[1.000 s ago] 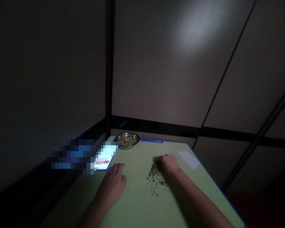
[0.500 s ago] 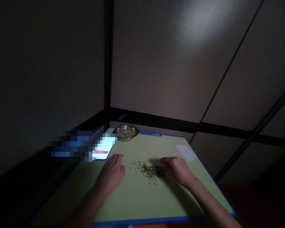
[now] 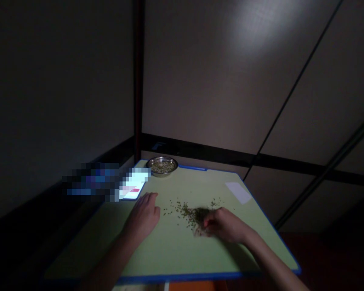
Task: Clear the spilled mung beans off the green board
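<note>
A scatter of small green seeds [image 3: 186, 211] lies in the middle of a light green table [image 3: 176, 250] with a blue rim. My right hand [image 3: 223, 225] rests on the right end of the seeds, its fingers curled loosely and touching them. My left hand [image 3: 144, 216] lies flat on the table to the left of the seeds, fingers stretched out, holding nothing. A small metal bowl [image 3: 162, 165] with more seeds in it stands at the far left corner.
A lit phone [image 3: 133, 188] lies at the table's left edge, next to a blurred patch. A pale card or sticker [image 3: 238, 192] lies at the far right. Dark panelled walls stand close behind, and the room is dim.
My right hand has dragged back toward me and to the left across the seeds, spreading them into a wider scatter. The left hand has stayed flat in place.
</note>
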Available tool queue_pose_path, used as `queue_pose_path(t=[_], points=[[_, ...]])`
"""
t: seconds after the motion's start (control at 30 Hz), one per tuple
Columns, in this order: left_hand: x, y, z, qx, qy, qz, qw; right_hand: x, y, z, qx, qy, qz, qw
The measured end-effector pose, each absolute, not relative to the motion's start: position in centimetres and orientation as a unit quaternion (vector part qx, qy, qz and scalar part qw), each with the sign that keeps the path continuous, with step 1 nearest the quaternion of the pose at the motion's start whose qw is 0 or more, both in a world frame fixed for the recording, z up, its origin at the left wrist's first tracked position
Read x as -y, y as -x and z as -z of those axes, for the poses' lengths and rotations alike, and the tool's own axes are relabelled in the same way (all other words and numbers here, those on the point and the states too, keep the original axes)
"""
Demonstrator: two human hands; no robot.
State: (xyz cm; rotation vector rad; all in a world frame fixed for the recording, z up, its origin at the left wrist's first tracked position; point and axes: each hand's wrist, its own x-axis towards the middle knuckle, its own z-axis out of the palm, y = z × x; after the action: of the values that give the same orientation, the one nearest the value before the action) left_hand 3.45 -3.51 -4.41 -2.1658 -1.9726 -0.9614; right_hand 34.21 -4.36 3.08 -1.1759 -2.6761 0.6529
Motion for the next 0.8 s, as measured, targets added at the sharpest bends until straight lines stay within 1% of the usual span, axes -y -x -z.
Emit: queue_pose_path(t=[0.27, 0.53, 0.67, 0.8], points=[[3.5, -3.3, 4.7, 0.643, 0.695, 0.322, 0.012, -3.1, -32.6, -3.3, 0.889, 0.425, -0.148, 0.081], [3.5, -3.4, 4.6, 0.636, 0.680, 0.363, -0.036, -7.9, -31.5, -3.3, 0.880, 0.456, -0.102, 0.086], [3.5, -3.0, 4.6, 0.654, 0.638, 0.400, -0.077, -7.9, -31.2, -4.6, 0.873, 0.466, -0.100, 0.101], [3.2, -2.2, 4.8, 0.682, 0.563, 0.451, -0.122, -4.4, -30.6, -5.4, 0.874, 0.452, -0.128, 0.126]])
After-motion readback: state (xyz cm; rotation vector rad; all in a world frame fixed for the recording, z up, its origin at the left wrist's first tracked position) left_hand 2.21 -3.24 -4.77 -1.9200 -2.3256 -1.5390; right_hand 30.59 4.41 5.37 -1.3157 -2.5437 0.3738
